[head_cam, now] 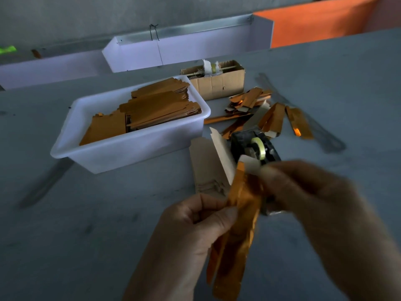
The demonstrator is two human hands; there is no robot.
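Grey table [86, 224] across the whole view, dull and scuffed, under dim light. Nearest, above its near edge: left hand [195, 231], fingers curled, thumb and forefinger pinching strip [240, 227] of gold foil card at its left edge, roughly a third down from the top. Hangs lengthwise from that pinch, lifted clear of table, lower end toward the near edge, upper end tilted slightly right. Just right of strip: right hand [321, 203], heavily blurred, fingertips bunched on the pale flap at the top end, seemingly clamped on it, though too smeared for full certainty.

Just beyond the hands, left of strip: pile [208, 170] of pale card pieces lying flat, with a further pale piece propped up along its right side. Right of pile, close against it: black dispenser [236, 137] carrying yellowish tape roll [258, 147], near end hidden behind right hand.

Further out, to the left: white tub [130, 153], packed with layered gold blanks [156, 107]. Right of tub: scatter [273, 114] of gold and pale pieces, overlapping loosely. Beyond scatter on the right, lying flat: long metal bar [325, 135].

Farther still, by the far right corner of tub: open cardboard box [217, 85], tape and white scrap inside. Farthest: white trough [184, 48], orange panel [314, 25] to its right, grey wall [86, 14] behind.
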